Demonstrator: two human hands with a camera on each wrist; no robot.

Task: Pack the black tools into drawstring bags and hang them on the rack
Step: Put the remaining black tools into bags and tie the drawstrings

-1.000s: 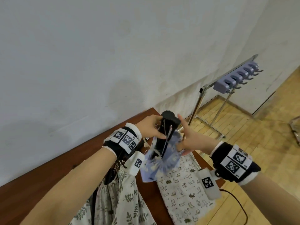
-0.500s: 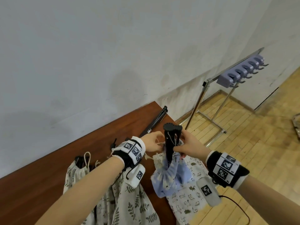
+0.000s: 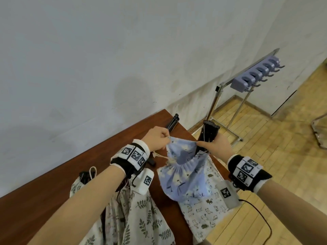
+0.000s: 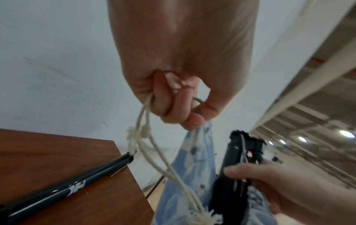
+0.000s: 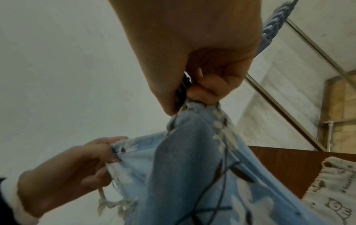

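- Bag mouth is now pulled wide: a half-second ago the blue bag was bunched round the black tool, now your hands have spread its rim apart.
- Left hand at 9 o'clock of the opening, fingers curled, pinching the rim and the cream drawstring; the wrist view shows the cord looped through the fist.
- Right hand at 3 o'clock of the opening, fingers wrapped round the tool and the far rim together.
- Tool stands near upright, lower end inside the bag, top still sticking out above your right hand. Not fully packed, by my read.
- Bag is held up off the table, over the cat-print bag.
- Meaning: open mouth lets the tool drop deeper; next you likely push it down, then cinch the cord.
- Risk: the tool looks long for this bag, so the mouth may not close over it.
- Rack with lilac hooks sits at 2 o'clock, well apart, nothing hung on it.
- Leaf-print bag at 7 o'clock lies on the table.
- Second black tool at 12 o'clock by the table edge, still unpacked.
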